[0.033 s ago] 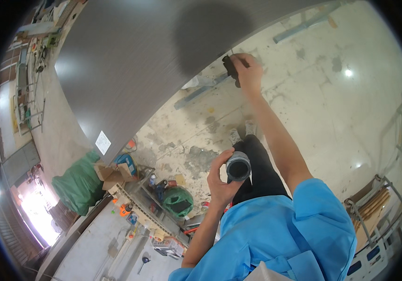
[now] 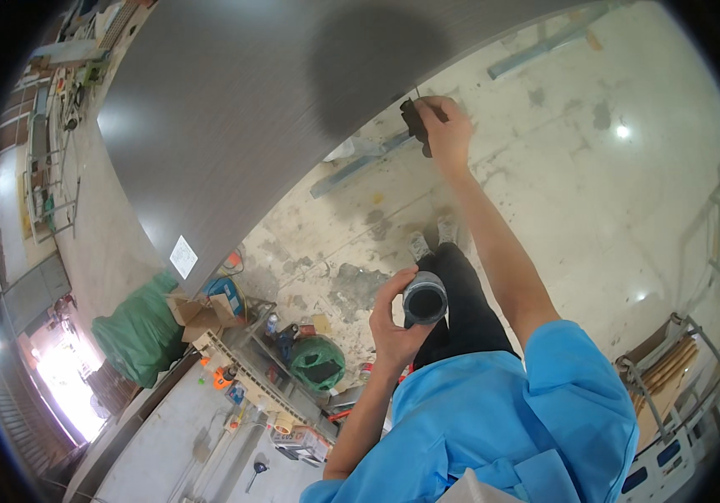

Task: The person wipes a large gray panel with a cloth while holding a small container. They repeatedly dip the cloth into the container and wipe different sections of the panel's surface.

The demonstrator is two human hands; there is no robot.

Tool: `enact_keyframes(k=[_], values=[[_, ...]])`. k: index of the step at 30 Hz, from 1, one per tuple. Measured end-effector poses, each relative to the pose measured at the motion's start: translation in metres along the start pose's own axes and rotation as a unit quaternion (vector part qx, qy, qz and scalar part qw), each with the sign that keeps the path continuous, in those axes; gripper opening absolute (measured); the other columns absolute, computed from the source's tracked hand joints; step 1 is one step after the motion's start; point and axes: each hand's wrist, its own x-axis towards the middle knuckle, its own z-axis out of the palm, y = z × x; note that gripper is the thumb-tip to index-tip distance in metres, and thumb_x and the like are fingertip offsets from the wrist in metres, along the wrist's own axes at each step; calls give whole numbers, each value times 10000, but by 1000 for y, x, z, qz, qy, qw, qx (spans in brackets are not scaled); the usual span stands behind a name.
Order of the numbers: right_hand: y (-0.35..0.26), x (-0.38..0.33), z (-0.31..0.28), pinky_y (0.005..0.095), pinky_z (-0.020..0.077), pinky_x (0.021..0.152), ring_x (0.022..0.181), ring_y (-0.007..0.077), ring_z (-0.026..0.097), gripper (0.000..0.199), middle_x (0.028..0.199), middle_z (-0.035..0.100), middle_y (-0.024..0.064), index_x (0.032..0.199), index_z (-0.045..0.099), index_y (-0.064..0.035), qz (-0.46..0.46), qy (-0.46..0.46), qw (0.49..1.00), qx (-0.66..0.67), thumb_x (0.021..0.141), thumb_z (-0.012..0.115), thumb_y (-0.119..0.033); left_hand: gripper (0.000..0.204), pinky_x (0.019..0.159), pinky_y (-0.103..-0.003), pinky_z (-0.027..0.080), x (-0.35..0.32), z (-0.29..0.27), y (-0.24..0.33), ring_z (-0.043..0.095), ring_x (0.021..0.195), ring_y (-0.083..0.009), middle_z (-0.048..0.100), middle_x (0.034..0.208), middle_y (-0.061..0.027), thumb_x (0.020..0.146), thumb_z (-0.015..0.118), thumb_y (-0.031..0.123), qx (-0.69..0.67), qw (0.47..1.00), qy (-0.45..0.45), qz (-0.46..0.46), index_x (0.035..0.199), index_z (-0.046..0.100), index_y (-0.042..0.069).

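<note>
Head view: your left hand (image 2: 395,335) was wrapped around the side of an open-topped dark can (image 2: 425,302), well apart from the grey panel (image 2: 234,109). Your right hand (image 2: 448,134) pinched a dark piece (image 2: 414,121) at that panel's long near edge; whether the piece touched it could not be told.

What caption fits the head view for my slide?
Left hand holding an open round container, right hand pinching a small dark piece beside the edge of a large gray panel.
</note>
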Motion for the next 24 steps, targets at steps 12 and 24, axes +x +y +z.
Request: enact_keyframes(k=[12, 24], values=[[-10, 14, -19, 338, 577, 851, 929, 235, 765, 151, 1013, 813, 112, 1071, 820, -31, -24, 35, 998, -42, 974, 787, -142, 828, 1173, -438, 479, 10, -11, -7, 639, 1350, -296, 633, 1503, -204, 732, 988, 16, -6, 999, -28, 40, 1442, 563, 56], [-11, 28, -30, 335, 577, 839, 897, 220, 752, 166, 1027, 808, 113, 1066, 819, -21, -74, 21, 993, -87, 959, 816, -148, 827, 1179, -433, 478, 17, -18, -10, 642, 1345, -290, 630, 1509, -202, 726, 983, 6, 1, 998, -42, 35, 1440, 568, 49]])
